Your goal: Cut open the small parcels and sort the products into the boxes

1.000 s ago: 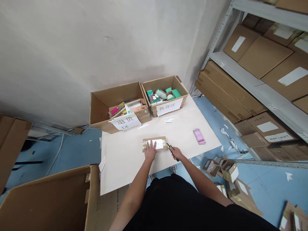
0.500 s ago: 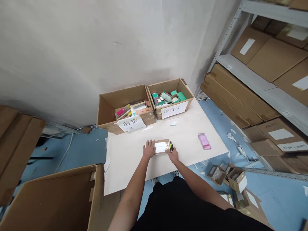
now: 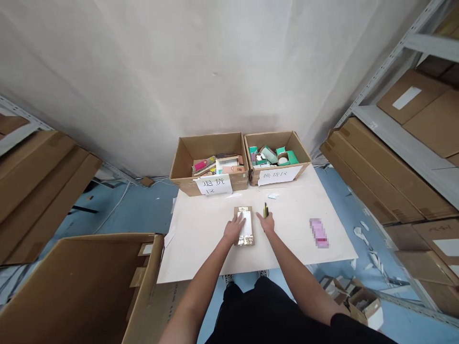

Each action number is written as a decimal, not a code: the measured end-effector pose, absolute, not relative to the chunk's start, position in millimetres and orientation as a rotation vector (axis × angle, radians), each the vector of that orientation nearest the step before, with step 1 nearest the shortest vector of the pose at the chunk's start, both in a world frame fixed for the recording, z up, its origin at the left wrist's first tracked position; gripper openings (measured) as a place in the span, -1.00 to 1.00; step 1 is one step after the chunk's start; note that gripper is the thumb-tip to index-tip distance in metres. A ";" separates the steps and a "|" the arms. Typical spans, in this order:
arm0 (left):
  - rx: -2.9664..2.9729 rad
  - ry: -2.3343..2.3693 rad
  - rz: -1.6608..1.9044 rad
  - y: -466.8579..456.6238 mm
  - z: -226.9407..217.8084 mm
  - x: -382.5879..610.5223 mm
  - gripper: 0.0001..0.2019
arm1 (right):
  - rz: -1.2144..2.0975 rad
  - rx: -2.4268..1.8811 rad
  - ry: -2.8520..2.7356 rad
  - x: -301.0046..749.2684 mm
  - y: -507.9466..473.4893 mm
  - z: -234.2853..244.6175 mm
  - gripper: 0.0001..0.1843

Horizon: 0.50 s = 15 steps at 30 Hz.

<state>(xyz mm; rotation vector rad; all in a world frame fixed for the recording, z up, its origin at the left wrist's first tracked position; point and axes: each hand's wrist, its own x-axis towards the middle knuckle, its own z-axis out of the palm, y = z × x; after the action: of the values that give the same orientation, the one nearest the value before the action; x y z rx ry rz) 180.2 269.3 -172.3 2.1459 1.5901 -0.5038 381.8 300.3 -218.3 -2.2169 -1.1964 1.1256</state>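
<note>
Small cardboard box (image 3: 248,227), directly beneath the left fingers and just beside the right thumb, with a white label (image 3: 246,231) on top and shiny tape (image 3: 245,241) across both ends. Spread flat over box and label, released rather than gripping: fingers of the left hand (image 3: 232,231). Closed around a black-and-yellow cutter (image 3: 266,210), with the thumb out towards the box: fingers of the right hand (image 3: 267,223). Under it all, a pale surface (image 3: 201,239). Just past the right fingers, a paper scrap (image 3: 273,196). Well to their right, a pink pixel-blurred item (image 3: 319,233). Farther beyond the left fingers, an open carton (image 3: 179,179) of mixed packets (image 3: 229,165); beyond the right, touching it, a second carton (image 3: 303,152) of green-and-white boxes (image 3: 278,156), both with handwritten paper signs (image 3: 213,184) in front. Behind these, a grey wall (image 3: 229,86).
</note>
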 end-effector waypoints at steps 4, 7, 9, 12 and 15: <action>2.148 1.490 -0.567 270.0 -189.0 171.3 0.17 | 1.336 -2.224 -1.373 375.6 236.5 -245.1 -0.39; 2.019 1.682 -0.502 256.7 -199.0 159.8 0.02 | 1.233 -2.270 -1.449 359.3 242.9 -243.2 -0.31; 1.899 1.831 -0.476 249.2 -199.5 154.9 -0.10 | 1.152 -2.259 -1.565 347.4 272.9 -230.0 -0.23; 1.778 1.962 -0.493 245.1 -193.6 151.5 -0.25 | 1.081 -2.146 -1.698 332.4 322.5 -207.6 -0.34; 1.852 1.930 -0.428 244.7 -189.3 146.1 -0.31 | 1.112 -2.039 -1.522 331.2 340.5 -198.0 -0.64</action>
<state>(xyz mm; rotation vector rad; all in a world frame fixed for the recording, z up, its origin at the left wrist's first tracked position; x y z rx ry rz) 146.1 244.7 -189.3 1.8525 1.9302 -0.4278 331.2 340.5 -198.0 -2.0387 -1.5222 1.1119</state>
